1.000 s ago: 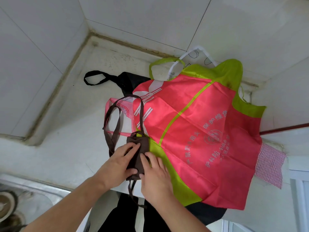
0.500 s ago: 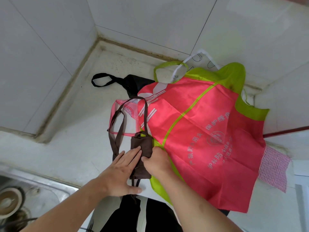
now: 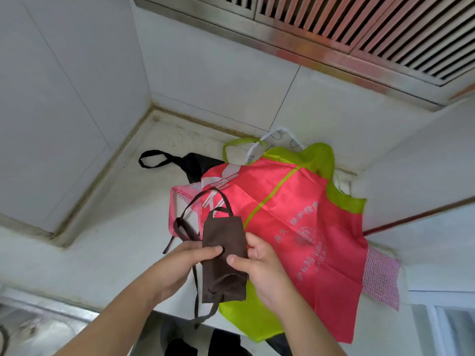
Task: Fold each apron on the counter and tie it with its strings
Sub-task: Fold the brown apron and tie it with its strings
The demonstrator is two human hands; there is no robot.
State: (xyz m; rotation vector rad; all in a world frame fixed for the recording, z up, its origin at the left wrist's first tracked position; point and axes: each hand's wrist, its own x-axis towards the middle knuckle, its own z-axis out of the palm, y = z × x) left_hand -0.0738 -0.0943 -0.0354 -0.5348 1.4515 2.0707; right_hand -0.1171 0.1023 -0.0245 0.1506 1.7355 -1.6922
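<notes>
A folded dark brown cloth apron (image 3: 223,255), matte and narrow like a flat packet, is held up between both hands just in front of the near edge of the white stone desk (image 3: 108,242). The left hand (image 3: 180,265) grips its left edge, thumb pressed on the front; the right hand (image 3: 259,268) grips the right edge, thumb on the cloth, fingers curled behind. Thin brown strings (image 3: 195,209) loop up from the packet's top and trail down from its bottom.

Behind the packet lies a glossy pink apron with lime-green trim (image 3: 295,214), creased and printed with pale characters, spread flat over the desk. A black fabric apron with a looped strap (image 3: 164,159) shows beyond the pink one's far left corner, and a pink-and-white checked cloth (image 3: 380,278) pokes out at its right side; both are mostly covered.

White wall tiles (image 3: 72,98) meet at a corner behind the desk. A slatted metal vent (image 3: 359,27) runs above. A steel sink (image 3: 33,319) is cut off at lower left, blurred.
</notes>
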